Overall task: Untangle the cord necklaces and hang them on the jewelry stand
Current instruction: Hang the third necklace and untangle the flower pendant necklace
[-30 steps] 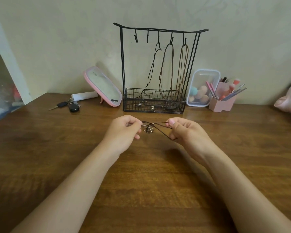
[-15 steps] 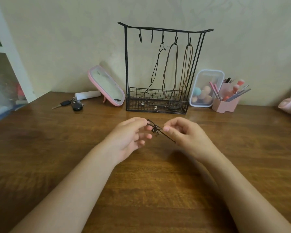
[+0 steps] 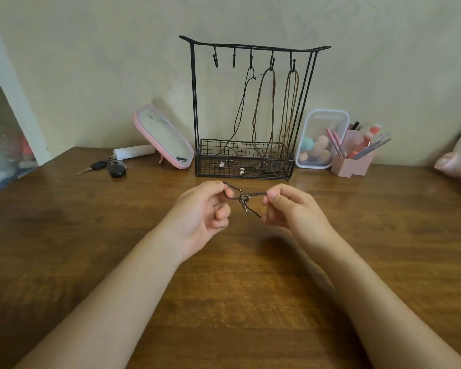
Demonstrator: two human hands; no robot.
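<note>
cord necklace (image 3: 244, 198) pinched btwn left hand (image 3: 201, 214) & right hand (image 3: 290, 209), above table (image 3: 91, 235)

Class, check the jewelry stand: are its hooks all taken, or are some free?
Partly filled. The jewelry stand has cord necklaces on its three right hooks; the two left hooks hang bare.

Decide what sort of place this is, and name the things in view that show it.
Most likely a dressing table at home: a pink standing mirror, a clear box of makeup sponges and a pink holder of brushes flank a jewelry stand.
</note>
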